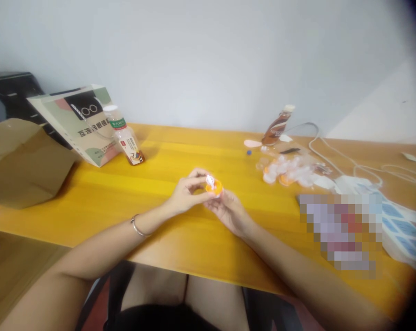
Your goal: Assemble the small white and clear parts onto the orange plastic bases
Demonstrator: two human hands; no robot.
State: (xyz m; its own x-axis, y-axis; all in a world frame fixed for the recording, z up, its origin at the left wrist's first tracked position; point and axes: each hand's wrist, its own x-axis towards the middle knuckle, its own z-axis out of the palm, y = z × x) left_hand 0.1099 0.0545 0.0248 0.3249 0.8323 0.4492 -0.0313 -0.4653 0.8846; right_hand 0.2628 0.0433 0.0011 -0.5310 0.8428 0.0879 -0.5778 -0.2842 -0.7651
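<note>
Above the middle of the yellow wooden table (159, 184), both hands meet around a small orange plastic piece (217, 186) with a whitish-pink part (210, 180) standing up from it. What exactly it is, I cannot make out. My left hand (187, 193) closes on it from the left, thumb along the near side. From the right and below, the fingertips of my right hand (231, 212) pinch its underside, partly hidden. A pile of small clear and orange plastic pieces (287, 171) lies beyond my right hand.
On the left stand a brown paper bag (25, 161), a printed carton bag (87, 124) and a labelled bottle (127, 138). A tilted brown drink bottle (279, 125) is at the back right. White cables (349, 161), a blue-and-white tray (401, 230) and a blurred-out item (339, 230) lie right.
</note>
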